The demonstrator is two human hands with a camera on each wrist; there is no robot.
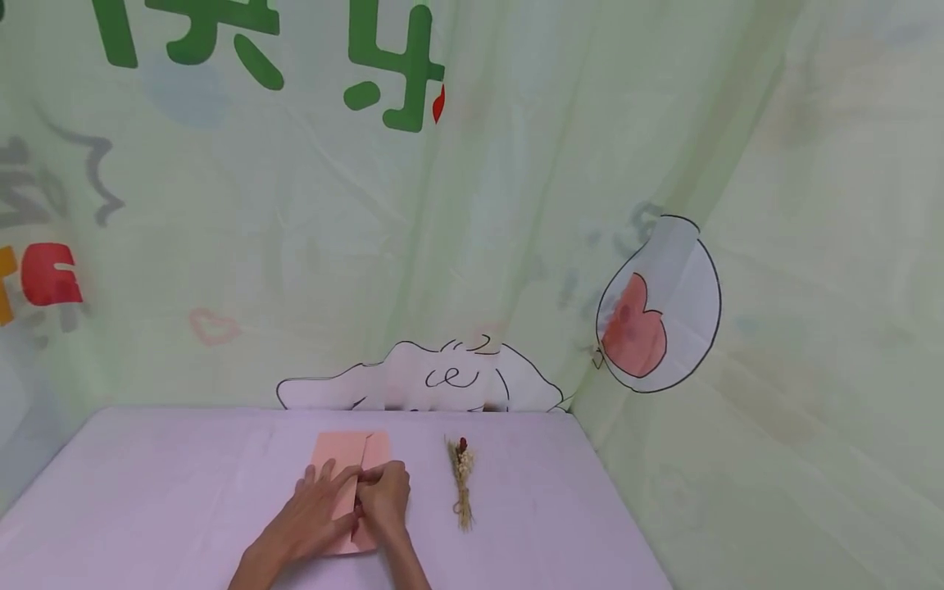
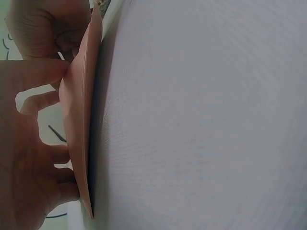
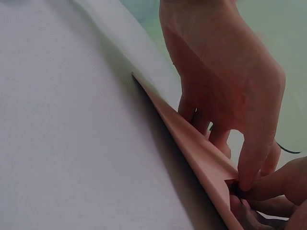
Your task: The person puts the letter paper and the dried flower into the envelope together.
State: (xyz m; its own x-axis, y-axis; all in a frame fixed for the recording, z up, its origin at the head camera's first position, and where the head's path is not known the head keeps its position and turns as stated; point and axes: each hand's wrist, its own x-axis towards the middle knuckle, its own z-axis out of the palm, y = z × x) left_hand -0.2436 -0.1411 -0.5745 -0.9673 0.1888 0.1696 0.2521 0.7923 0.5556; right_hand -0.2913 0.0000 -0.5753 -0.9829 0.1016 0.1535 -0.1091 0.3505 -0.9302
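A pink paper envelope [image 1: 341,449] lies on the table, a slit-like edge running down its right part. My left hand [image 1: 313,512] presses on it with fingers spread; its thumb [image 3: 254,160] reaches to a notch in the paper in the right wrist view. At that edge my right hand [image 1: 385,496] has its fingers curled and pinches the envelope's flap. A small dark spot shows between the fingertips; what it is I cannot tell. In the left wrist view the envelope [image 2: 79,115] is seen edge-on, bulging, with the right hand [image 2: 50,28] at its top.
To the right of the envelope lies a small tied bunch of dried flowers [image 1: 461,483] with a dark red bloom. The table [image 1: 531,508] has a pale lilac cover. Behind it hangs a light green printed cloth [image 1: 501,205] with drawings and green characters.
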